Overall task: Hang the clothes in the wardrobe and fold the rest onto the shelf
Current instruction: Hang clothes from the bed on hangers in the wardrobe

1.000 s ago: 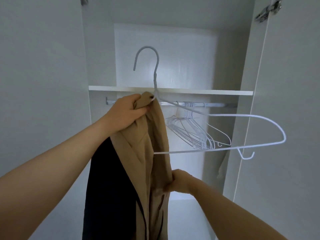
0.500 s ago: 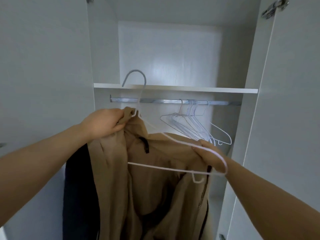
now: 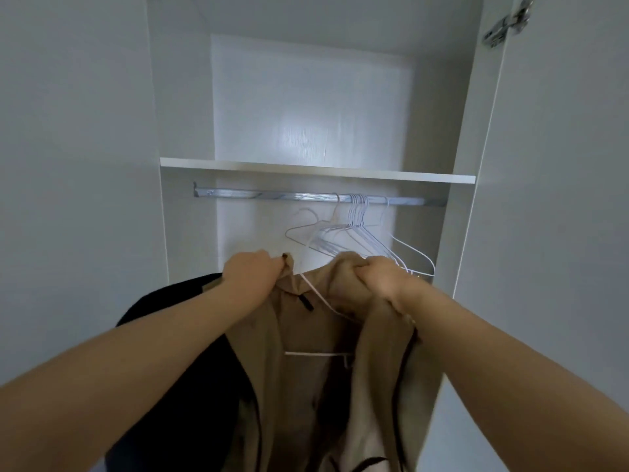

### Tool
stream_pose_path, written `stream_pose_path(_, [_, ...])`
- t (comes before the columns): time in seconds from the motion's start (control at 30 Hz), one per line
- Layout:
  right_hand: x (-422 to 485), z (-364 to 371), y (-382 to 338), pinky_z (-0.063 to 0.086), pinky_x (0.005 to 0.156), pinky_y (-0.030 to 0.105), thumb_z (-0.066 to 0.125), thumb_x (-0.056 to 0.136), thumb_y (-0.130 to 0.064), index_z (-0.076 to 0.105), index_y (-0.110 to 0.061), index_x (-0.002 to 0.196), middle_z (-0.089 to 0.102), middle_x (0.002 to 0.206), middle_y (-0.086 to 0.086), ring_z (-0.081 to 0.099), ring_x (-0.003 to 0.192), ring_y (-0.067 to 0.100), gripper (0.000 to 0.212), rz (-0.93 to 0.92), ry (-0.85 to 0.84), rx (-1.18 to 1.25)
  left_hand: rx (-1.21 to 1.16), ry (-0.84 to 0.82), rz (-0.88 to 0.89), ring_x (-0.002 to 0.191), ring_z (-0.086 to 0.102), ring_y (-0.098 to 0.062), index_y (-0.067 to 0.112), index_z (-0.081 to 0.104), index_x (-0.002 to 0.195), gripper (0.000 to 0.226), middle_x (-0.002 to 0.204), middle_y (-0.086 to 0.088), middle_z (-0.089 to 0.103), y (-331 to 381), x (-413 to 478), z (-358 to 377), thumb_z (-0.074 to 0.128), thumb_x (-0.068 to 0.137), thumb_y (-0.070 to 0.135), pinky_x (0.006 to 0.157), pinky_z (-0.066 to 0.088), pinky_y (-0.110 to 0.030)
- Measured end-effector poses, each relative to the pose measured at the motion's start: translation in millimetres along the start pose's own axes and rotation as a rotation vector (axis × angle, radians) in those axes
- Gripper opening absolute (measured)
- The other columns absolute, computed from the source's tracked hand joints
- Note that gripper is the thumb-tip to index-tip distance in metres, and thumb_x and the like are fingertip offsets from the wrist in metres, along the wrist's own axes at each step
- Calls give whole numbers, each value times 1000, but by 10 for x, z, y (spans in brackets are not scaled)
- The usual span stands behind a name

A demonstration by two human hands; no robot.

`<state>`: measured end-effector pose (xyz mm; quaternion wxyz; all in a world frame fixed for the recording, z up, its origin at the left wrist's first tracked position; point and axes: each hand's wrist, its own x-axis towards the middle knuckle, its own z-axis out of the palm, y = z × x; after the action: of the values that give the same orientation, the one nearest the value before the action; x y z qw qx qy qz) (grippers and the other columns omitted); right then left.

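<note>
Your right hand (image 3: pixel 381 279) now clenches shoulder of beige fabric jacket (image 3: pixel 306 335), having let go of thin white wire hanger (image 3: pixel 320 298), which now sits inside jacket. Left hand (image 3: pixel 252 272) pinches collar. Jacket below silver metal rail (image 3: pixel 265 195), not yet hung; hooking on likely next.

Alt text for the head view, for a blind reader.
Left hand and right hand grip the top of a beige jacket with a white wire hanger inside, before an open wardrobe. Spare hangers hang on the rail under a shelf.
</note>
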<state>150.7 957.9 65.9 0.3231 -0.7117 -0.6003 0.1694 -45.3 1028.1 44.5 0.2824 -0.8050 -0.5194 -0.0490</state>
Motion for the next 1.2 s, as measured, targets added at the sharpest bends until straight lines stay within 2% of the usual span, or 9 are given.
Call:
stream_pose_path(0.2, [-302, 290, -336, 49, 47, 21, 44, 97, -17, 49, -15, 91, 62, 67, 6, 61, 56, 16, 9, 1, -347, 578, -410, 280, -119, 75, 54, -30, 13, 44, 100, 9, 90, -9, 52, 23, 105, -168, 41, 93, 17, 54, 28, -29])
stream_pose_path(0.27, [-329, 322, -190, 53, 61, 30, 48, 97, -27, 52, -19, 94, 64, 76, 1, 60, 63, 13, 10, -262, -186, 292, -523, 393, -117, 69, 49, -27, 16, 39, 88, 6, 81, -4, 47, -58, 52, -204, 44, 91, 17, 53, 25, -29])
stream_pose_path(0.33, [-242, 264, 26, 43, 83, 36, 54, 91, -31, 57, -22, 110, 62, 96, 0, 56, 89, 20, 22, -516, 303, -204, -599, 476, -106, 67, 44, -22, 15, 40, 85, 8, 76, 0, 42, -128, -8, -198, 47, 90, 14, 53, 23, -29])
stream_pose_path(0.47, [-97, 46, 210, 30, 92, 38, 48, 85, -61, 49, -28, 121, 54, 115, 0, 48, 114, 25, 49, -289, 412, -449, -700, 560, -82, 71, 42, -17, 9, 52, 98, 10, 81, -1, 48, -219, -58, -194, 50, 88, 11, 58, 30, -30])
stream_pose_path(0.6, [30, 20, 211, 27, 52, 27, 41, 87, -64, 38, -22, 61, 49, 65, -6, 52, 70, 18, 50, -230, 237, -363, -868, 355, 50, 73, 41, -13, 13, 50, 94, 8, 83, 1, 49, -223, -12, -279, 52, 92, 21, 64, 29, -29])
stream_pose_path(0.77, [25, 88, 365, 27, 49, 26, 41, 89, -60, 37, -21, 61, 48, 63, -7, 50, 67, 17, 49, -167, 273, -299, -756, 302, -11, 108, 48, -24, 6, 60, 119, 30, 121, -12, 51, -400, 26, -273, 50, 92, 10, 90, 33, -26])
stream_pose_path(0.93, [80, 41, 425, 32, 56, 29, 43, 90, -56, 37, -21, 63, 48, 66, -6, 52, 74, 19, 45, -90, 264, -246, -899, 482, -416, 92, 52, -23, 23, 63, 100, 25, 101, -7, 55, -242, -164, -292, 47, 89, 7, 76, 37, -29])
stream_pose_path(1.13, [41, 111, 527, 29, 53, 27, 52, 89, -50, 38, -20, 64, 47, 64, -6, 48, 68, 14, 41, -153, 335, -161, -1258, -400, 244, 83, 61, -7, 29, 53, 117, 25, 94, 6, 60, 60, -474, -190, 54, 93, 22, 75, 53, -19])
stream_pose_path(1.2, [28, 117, 562, 27, 52, 27, 53, 88, -49, 34, -19, 61, 43, 61, -6, 44, 62, 12, 45, -147, 340, -116, -1164, -67, 133, 92, 61, -3, 33, 59, 107, 19, 99, 13, 61, -100, -353, -132, 54, 93, 22, 86, 51, -27])
